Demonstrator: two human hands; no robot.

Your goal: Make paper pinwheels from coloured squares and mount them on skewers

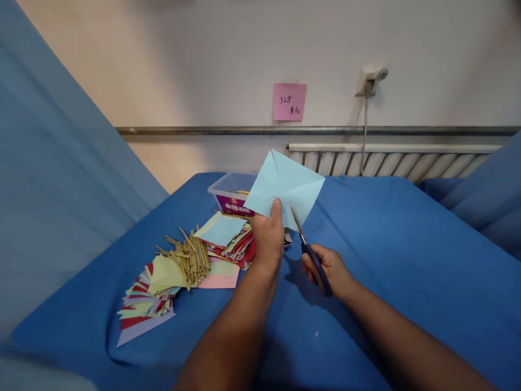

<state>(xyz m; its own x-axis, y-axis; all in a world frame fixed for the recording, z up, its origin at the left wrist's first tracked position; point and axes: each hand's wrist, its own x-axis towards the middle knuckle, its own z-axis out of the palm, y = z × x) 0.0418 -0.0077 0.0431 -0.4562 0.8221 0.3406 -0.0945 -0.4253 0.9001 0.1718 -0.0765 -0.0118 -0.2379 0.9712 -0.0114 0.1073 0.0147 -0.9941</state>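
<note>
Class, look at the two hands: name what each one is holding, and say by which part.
The left hand holds a light blue paper sheet by its lower edge, thumb on front. The right hand holds scissors by the dark handles, blades at the paper.

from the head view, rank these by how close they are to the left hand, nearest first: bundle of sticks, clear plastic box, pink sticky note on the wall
1. bundle of sticks, on the blue cloth just left of the left hand
2. clear plastic box, behind the hand, farther back on the cloth
3. pink sticky note, up on the wall
</note>
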